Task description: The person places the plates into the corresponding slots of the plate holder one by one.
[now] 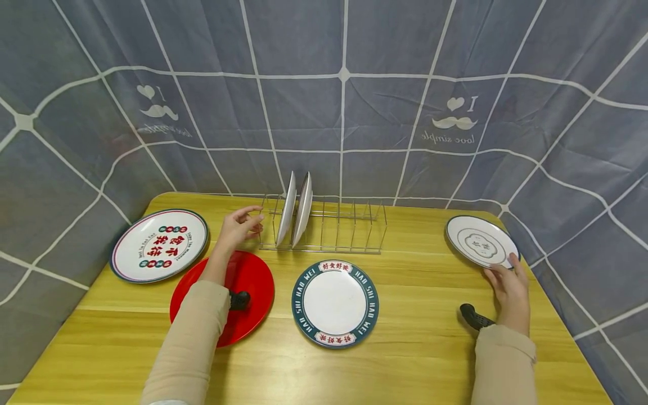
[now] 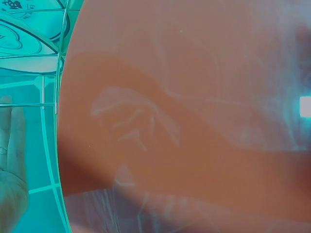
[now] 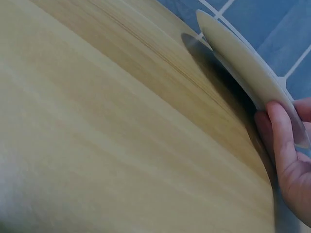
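Observation:
A small white plate [image 1: 463, 232] with a thin dark rim and a grey motif is in my right hand [image 1: 508, 284], at the table's right side. Thumb and fingers pinch its near edge. In the right wrist view the plate [image 3: 243, 63] is tilted, its pale underside over a dark shadow. My left hand [image 1: 239, 228] is at the left end of a wire dish rack [image 1: 349, 250], fingers loosely extended and fingertips right at the end wires. Two plates stand on edge in the rack's left slots, a white plate [image 1: 287, 211] and another plate [image 1: 302, 211].
A red plate [image 1: 258, 287] lies under my left forearm; its glossy surface fills much of the left wrist view. Left of it lies a white plate with red lettering [image 1: 136, 253]. A green-rimmed plate [image 1: 335, 304] lies before the rack. A grey curtain [image 1: 385, 112] surrounds the wooden table [image 1: 415, 349].

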A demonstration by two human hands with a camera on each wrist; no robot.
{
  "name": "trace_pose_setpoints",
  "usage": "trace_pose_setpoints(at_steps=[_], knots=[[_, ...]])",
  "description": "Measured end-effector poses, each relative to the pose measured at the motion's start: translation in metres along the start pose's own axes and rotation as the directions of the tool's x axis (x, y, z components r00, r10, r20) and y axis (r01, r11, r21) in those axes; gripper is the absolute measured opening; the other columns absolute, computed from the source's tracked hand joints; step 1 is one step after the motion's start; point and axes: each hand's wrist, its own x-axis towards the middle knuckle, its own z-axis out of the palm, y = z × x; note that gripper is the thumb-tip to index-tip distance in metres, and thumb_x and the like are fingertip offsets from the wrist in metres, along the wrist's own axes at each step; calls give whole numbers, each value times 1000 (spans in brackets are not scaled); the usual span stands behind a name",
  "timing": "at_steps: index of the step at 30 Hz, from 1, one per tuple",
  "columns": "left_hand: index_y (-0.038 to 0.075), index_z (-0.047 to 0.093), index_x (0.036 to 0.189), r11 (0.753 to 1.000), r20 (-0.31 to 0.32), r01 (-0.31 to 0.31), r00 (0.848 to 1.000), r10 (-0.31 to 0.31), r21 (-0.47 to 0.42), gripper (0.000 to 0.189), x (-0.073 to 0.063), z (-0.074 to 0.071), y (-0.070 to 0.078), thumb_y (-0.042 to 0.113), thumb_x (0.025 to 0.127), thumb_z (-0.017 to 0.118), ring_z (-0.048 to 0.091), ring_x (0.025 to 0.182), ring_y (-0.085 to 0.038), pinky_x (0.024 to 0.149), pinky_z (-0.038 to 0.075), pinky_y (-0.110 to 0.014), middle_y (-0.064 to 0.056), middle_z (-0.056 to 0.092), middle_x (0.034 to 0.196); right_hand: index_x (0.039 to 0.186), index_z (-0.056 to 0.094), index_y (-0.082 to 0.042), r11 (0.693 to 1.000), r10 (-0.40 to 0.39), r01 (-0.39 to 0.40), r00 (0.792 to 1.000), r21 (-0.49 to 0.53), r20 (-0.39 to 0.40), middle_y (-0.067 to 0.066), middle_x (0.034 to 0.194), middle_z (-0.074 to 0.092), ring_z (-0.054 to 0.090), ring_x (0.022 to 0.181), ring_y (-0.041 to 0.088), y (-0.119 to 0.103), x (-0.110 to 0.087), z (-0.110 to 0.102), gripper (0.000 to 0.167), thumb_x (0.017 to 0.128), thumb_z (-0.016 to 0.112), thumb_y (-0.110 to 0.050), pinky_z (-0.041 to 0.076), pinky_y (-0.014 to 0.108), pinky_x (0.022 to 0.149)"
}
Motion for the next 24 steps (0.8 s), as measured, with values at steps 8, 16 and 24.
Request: trace_pose_setpoints(at_steps=[8,16,24], knots=[[18,62,107,1000,3,1,1000,-1,13,21,0,1,-2,13,86,64,63,66,-16,66,55,-29,4,60,65,142,22,-42,997,-57,52,996,61,67,-14,135,17,62,70,13,6,1,-5,88,83,47,19,53,23,71],[19,62,107,999,6,8,1000,-8,31,22,0,2,-1,17,86,65,63,68,-18,69,55,-31,4,59,66,137,28,-44,965,-162,132,979,227,120,-10,143,3,63,84,21,14,1,-4,85,84,46,20,53,37,74],[12,60,113,999,13,4,1000,-4,36,29,0,1,0,18,86,65,63,68,-15,70,55,-31,4,59,67,135,35,-39,951,-244,201,954,233,172,-3,132,22,64,83,22,12,-5,18,81,82,50,19,52,37,76]])
